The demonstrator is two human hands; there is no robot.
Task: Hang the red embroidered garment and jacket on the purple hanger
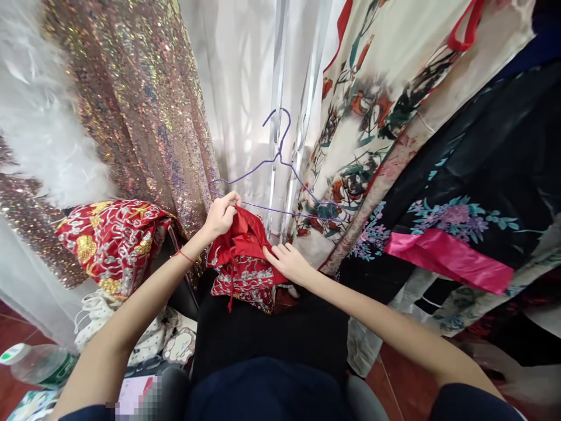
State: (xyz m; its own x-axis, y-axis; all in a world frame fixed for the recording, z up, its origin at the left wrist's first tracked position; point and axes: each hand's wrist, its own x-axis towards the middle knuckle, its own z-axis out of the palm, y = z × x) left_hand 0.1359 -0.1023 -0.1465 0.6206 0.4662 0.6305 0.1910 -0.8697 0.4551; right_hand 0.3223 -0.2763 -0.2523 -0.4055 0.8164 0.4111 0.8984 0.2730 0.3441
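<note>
A red garment (249,269) with silver embroidery and a red cord lies bunched over my lap. My left hand (222,216) pinches its upper left edge, where the plain red lining shows. At the right edge of the same opening, my right hand (287,262) grips the cloth, thumb mostly hidden. A purple wire hanger (279,155) stands upright just beyond the garment. Its lower bar runs behind the fingers of my left hand; whether they also hold the bar, I cannot tell.
Sequined cloth (153,99) and white feathery trim (52,117) hang at left. Right are a floral dress (350,117) and dark embroidered clothing (473,169) with a pink sash (451,257). Another red embroidered piece (118,242) lies left, above a plastic bottle (41,363).
</note>
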